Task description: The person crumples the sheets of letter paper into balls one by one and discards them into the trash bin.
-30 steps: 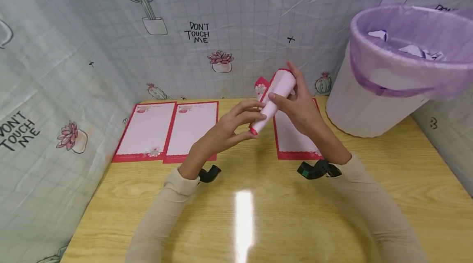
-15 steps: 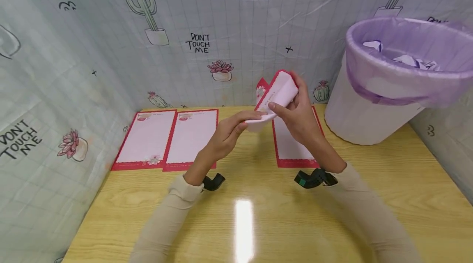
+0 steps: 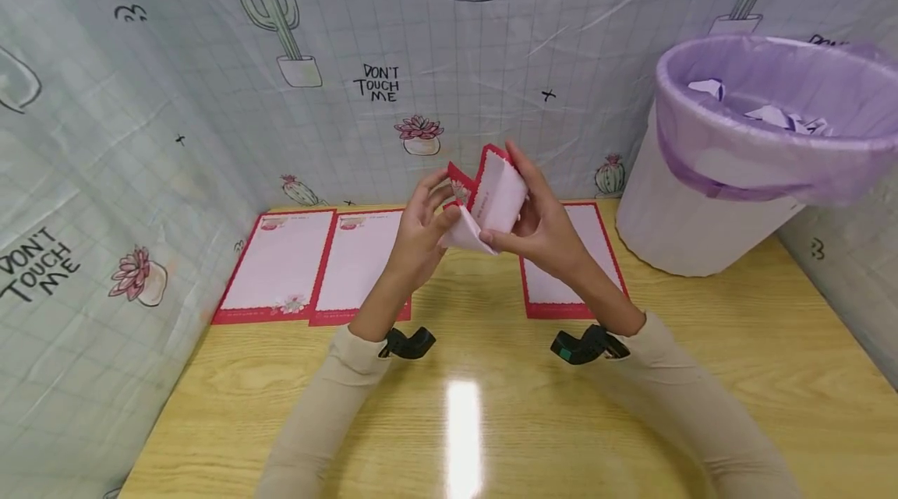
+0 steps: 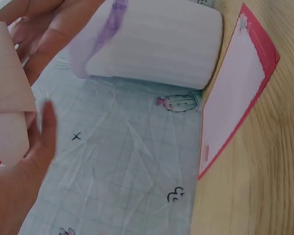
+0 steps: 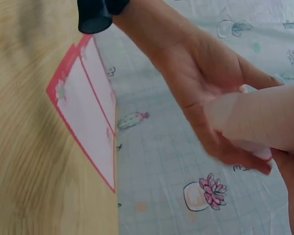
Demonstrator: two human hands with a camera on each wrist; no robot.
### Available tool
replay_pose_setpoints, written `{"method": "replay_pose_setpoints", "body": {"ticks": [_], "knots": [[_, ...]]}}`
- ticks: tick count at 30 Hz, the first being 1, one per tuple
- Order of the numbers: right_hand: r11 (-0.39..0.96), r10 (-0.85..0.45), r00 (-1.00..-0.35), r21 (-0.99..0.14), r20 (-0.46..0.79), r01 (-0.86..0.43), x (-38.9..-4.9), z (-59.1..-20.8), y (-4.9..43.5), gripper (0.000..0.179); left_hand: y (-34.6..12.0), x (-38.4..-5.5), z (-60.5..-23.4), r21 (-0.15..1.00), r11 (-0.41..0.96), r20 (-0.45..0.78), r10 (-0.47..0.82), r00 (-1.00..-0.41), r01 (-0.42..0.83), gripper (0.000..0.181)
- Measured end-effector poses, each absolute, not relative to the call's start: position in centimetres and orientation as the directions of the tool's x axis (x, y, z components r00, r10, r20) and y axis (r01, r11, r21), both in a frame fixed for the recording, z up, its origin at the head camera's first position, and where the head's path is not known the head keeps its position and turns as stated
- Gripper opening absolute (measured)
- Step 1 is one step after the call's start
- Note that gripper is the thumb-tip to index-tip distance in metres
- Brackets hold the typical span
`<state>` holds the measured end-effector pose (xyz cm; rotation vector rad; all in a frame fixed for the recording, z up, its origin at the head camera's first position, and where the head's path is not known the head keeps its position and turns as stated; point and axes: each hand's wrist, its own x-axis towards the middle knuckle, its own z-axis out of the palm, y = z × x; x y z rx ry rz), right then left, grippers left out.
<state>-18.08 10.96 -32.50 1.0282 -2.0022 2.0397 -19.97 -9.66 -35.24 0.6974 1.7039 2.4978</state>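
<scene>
A stationery sheet, white with a scalloped red border, is bent into a loose fold above the table. My left hand grips its left end, thumb on the near face and fingers behind. On the other side my right hand holds it, thumb pressing the lower edge and fingers behind the upper part. A red flap with a printed flower sticks up near my left fingers. Close up in the left wrist view, the back of the sheet overlaps itself in a layered fold. The right wrist view shows it curved like a tube.
Two flat red-bordered sheets lie side by side at left, one sheet outermost and another sheet beside it. A third sheet lies behind my right forearm. A white bin with a purple liner and crumpled paper stands back right, against the patterned curtain.
The rolled sheet has opened into a wider fold and shifted left. My left hand has moved from its lower end up to its left side; my right thumb has slid down to the lower edge.
</scene>
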Motion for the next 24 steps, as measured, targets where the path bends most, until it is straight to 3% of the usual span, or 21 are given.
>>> {"method": "replay_pose_setpoints", "body": {"ticks": [5, 9, 12, 17, 24], "knots": [[0.047, -0.405, -0.785, -0.847, 0.469, -0.530, -18.0, -32.5, 11.0, 0.101, -10.3, -19.9, -34.8, 0.867, -0.373, 0.432, 0.227, -0.873, 0.331, 0.085], [0.166, -0.425, -0.830, -0.871, 0.360, -0.463, -17.8, -32.4, 11.0, 0.091, -10.7, -19.8, -34.1, 0.822, -0.252, 0.559, 0.192, -0.806, 0.510, 0.063], [0.229, -0.387, -0.850, -0.855, 0.358, -0.465, -17.5, -32.2, 10.9, 0.099, -10.8, -19.7, -33.5, 0.779, -0.136, 0.627, 0.170, -0.760, 0.612, 0.050], [0.293, -0.341, -0.802, -0.755, 0.491, -0.586, -17.3, -32.1, 10.5, 0.113, -10.5, -19.8, -32.6, 0.764, -0.035, 0.645, 0.080, -0.760, 0.644, 0.050], [0.363, -0.381, -0.735, -0.640, 0.562, -0.677, -17.7, -32.1, 9.9, 0.114, -10.3, -19.6, -32.5, 0.772, 0.004, 0.634, 0.061, -0.771, 0.636, 0.049]]}}
